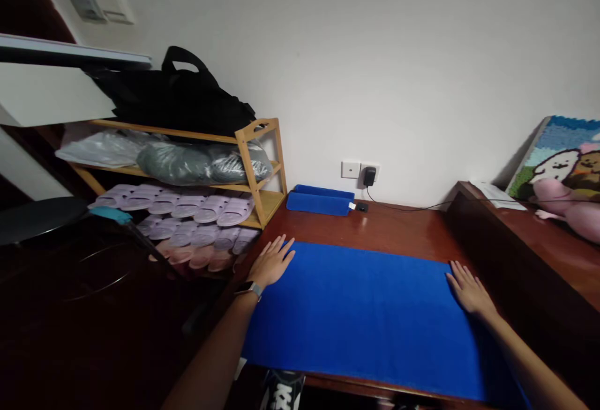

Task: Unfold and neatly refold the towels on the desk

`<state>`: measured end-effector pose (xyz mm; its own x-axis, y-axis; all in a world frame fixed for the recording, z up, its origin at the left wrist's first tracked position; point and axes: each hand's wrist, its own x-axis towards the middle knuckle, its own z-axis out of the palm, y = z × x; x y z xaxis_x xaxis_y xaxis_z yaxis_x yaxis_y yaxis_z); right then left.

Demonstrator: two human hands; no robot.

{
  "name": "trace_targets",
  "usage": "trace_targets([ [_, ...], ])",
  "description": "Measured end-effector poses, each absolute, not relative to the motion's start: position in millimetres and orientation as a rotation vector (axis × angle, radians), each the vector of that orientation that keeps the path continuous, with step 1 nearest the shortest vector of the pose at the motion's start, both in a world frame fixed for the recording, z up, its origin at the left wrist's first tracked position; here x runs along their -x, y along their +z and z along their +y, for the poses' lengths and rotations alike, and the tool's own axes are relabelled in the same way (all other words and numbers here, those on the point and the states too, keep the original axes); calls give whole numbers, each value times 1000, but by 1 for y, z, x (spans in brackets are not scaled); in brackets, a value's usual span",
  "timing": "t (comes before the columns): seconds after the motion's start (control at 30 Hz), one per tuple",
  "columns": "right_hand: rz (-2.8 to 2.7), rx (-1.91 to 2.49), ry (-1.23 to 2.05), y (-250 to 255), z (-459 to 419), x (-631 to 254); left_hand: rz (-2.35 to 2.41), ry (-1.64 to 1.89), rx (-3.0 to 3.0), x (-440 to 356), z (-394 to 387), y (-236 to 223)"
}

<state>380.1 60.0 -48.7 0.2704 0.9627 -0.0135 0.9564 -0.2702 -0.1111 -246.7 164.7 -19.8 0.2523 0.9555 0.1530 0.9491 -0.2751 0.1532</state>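
A blue cloth (360,310) lies spread out over a dark red wooden surface. My left hand (272,262) rests flat at its far left corner, fingers stretched out, with a watch on the wrist. On the far right corner lies my right hand (470,288), palm down and fingers extended. Neither hand grips anything. Beyond the cloth, against the wall, sits a folded blue cloth (320,200) with a small white tag at its right end. The near right part of the spread cloth is partly hidden by my right forearm.
A wooden rack (260,175) with rows of lilac clogs (206,207), plastic-wrapped bundles and a black bag (180,97) stands at left. A black charger (370,176) is plugged into the wall, its cable running right. A raised ledge at right holds a pink plush toy (569,207).
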Motion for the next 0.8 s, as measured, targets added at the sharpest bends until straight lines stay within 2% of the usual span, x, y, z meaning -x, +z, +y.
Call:
trace_targets([
  [0.3, -1780, 2466, 148, -54, 58, -388, 1917, 282, -2432, 240, 161, -10],
  [0.57, -1747, 2493, 204, -39, 61, -389, 1906, 342, -2417, 240, 156, -10],
  [0.67, -1778, 2432, 88, -25, 75, -339, 1900, 371, -2405, 239, 152, -9],
  [0.8, -2018, 2148, 9, -7, 90, -199, 1919, 379, -2396, 237, 149, -7],
])
